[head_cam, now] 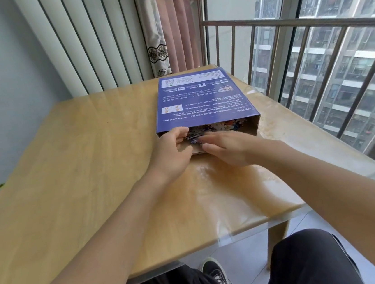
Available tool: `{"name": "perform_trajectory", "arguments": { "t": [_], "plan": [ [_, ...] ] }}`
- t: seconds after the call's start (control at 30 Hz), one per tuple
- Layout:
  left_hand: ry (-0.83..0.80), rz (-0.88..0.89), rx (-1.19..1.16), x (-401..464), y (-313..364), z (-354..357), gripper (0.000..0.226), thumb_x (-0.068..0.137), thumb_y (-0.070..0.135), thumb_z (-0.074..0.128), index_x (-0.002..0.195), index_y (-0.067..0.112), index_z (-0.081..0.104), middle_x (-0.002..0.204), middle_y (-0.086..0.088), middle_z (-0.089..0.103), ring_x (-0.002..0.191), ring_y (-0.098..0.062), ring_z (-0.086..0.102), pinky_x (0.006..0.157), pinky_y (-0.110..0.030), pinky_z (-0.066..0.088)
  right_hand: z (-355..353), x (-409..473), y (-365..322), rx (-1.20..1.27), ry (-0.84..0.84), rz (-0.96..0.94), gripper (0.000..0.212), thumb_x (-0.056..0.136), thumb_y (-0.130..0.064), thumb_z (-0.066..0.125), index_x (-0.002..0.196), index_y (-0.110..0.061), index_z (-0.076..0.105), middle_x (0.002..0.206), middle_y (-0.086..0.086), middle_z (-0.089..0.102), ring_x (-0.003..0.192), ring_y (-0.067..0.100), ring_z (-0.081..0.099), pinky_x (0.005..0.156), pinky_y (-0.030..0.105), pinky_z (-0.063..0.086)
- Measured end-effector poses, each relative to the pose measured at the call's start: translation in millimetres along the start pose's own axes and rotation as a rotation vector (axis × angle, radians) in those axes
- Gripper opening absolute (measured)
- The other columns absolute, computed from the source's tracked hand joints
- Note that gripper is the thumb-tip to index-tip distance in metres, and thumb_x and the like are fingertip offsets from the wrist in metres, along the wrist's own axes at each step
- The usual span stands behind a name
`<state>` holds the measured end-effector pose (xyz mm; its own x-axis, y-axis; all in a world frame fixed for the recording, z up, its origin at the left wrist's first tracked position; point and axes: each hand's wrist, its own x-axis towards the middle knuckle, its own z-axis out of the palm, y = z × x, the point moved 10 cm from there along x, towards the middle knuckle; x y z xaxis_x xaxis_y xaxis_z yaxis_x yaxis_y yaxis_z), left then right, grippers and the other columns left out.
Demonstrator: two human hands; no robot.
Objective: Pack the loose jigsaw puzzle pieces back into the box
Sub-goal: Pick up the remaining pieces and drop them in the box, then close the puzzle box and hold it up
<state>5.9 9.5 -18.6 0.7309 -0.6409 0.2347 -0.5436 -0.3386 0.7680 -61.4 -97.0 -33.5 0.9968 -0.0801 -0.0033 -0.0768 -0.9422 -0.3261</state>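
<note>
A flat blue puzzle box lies on the wooden table, its open end facing me. Colourful jigsaw pieces fill the opening. My left hand is at the left corner of the opening, its fingers curled around a clump of pieces at the mouth. Beside it, my right hand lies flat with straight fingers, pressing on the pieces and the bottom flap of the box.
The table's right edge runs along a metal railing and window. A curtain hangs behind the box. My legs and a dark shoe show below the table's near edge.
</note>
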Motion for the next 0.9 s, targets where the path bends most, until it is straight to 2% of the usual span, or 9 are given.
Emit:
{"name": "perform_trajectory", "arguments": {
  "t": [0.1, 0.23, 0.33, 0.43, 0.5, 0.57, 0.7, 0.8, 0.9],
  "plan": [
    [0.035, 0.176, 0.333, -4, 6, -9, 0.028, 0.074, 0.03, 0.077, 0.101, 0.03, 0.069, 0.098, 0.013, 0.069, 0.093, -0.009, 0.063, 0.083, -0.027, 0.052, 9, -4, -20, 0.025, -0.01, -0.112, 0.044, 0.105, -0.037, 0.034, 0.144, -0.025, 0.05, 0.148, 0.001, 0.051, 0.132, 0.022, 0.048, 0.109, 0.041, 0.038],
    [0.023, 0.128, 0.536, -5, -10, -9, 0.018, 0.077, 0.043, 0.074, 0.09, 0.031, 0.07, 0.092, 0.013, 0.068, 0.088, -0.013, 0.061, 0.078, -0.034, 0.053, 17, -1, 0, -0.072, -0.109, 0.017, 0.054, 0.105, -0.046, 0.033, 0.153, -0.022, 0.037, 0.159, -0.002, 0.036, 0.145, 0.022, 0.033, 0.118, 0.04, 0.028],
    [-0.049, 0.215, 0.511, -5, -5, 2, 0.018, 0.087, 0.037, 0.067, 0.102, 0.029, 0.074, 0.103, 0.011, 0.072, 0.097, -0.014, 0.063, 0.087, -0.037, 0.051, 1, -8, -1, -0.012, -0.013, -0.019, 0.045, 0.105, -0.038, 0.039, 0.145, -0.022, 0.048, 0.151, -0.003, 0.047, 0.137, 0.021, 0.044, 0.112, 0.04, 0.036],
    [-0.165, 0.287, 0.641, -6, -1, 20, 0.035, 0.097, 0.038, 0.053, 0.129, 0.03, 0.064, 0.133, 0.015, 0.061, 0.12, -0.014, 0.054, 0.099, -0.039, 0.043, -10, -19, -4, -0.034, 0.103, -0.084, 0.023, 0.099, -0.021, 0.042, 0.11, -0.022, 0.063, 0.112, -0.008, 0.065, 0.102, 0.018, 0.059, 0.085, 0.036, 0.047],
    [-0.214, 0.232, 0.772, -2, -7, 29, 0.043, 0.099, 0.049, 0.043, 0.138, 0.033, 0.053, 0.143, 0.018, 0.05, 0.123, -0.018, 0.046, 0.099, -0.042, 0.039, -15, -23, 7, -0.096, 0.152, -0.034, 0.024, 0.097, -0.024, 0.039, 0.091, -0.018, 0.061, 0.095, -0.005, 0.064, 0.088, 0.02, 0.058, 0.077, 0.039, 0.049],
    [-0.246, 0.194, 0.855, 4, -8, 38, 0.046, 0.098, 0.056, 0.036, 0.136, 0.033, 0.049, 0.139, 0.018, 0.05, 0.118, -0.021, 0.043, 0.097, -0.043, 0.037, -17, -27, 19, -0.13, 0.169, 0.026, 0.025, 0.095, -0.029, 0.038, 0.081, -0.02, 0.056, 0.086, -0.003, 0.062, 0.081, 0.022, 0.057, 0.071, 0.042, 0.05],
    [-0.189, 0.191, 0.851, 10, -5, 39, 0.047, 0.099, 0.052, 0.037, 0.14, 0.031, 0.045, 0.138, 0.015, 0.05, 0.116, -0.022, 0.042, 0.094, -0.042, 0.036, -9, -34, 39, -0.272, 0.084, 0.104, 0.023, 0.096, -0.038, 0.048, 0.101, -0.02, 0.061, 0.104, -0.003, 0.063, 0.098, 0.024, 0.06, 0.074, 0.035, 0.047],
    [-0.091, 0.236, 0.818, 9, -13, 23, 0.041, 0.1, 0.046, 0.043, 0.138, 0.035, 0.052, 0.142, 0.016, 0.05, 0.119, -0.019, 0.043, 0.096, -0.038, 0.036, -21, -43, 52, -0.344, 0.172, 0.078, 0.028, 0.091, -0.023, 0.052, 0.117, -0.022, 0.064, 0.12, -0.005, 0.063, 0.111, 0.021, 0.059, 0.085, 0.037, 0.052],
    [-0.055, 0.288, 0.725, 9, -19, 11, 0.03, 0.099, 0.043, 0.051, 0.123, 0.037, 0.066, 0.137, 0.013, 0.058, 0.121, -0.016, 0.047, 0.096, -0.035, 0.035, -34, -52, 59, -0.568, 0.276, 0.036, 0.034, 0.087, -0.013, 0.053, 0.11, -0.031, 0.07, 0.118, -0.01, 0.065, 0.115, 0.017, 0.056, 0.087, 0.034, 0.042]
  ]
}}
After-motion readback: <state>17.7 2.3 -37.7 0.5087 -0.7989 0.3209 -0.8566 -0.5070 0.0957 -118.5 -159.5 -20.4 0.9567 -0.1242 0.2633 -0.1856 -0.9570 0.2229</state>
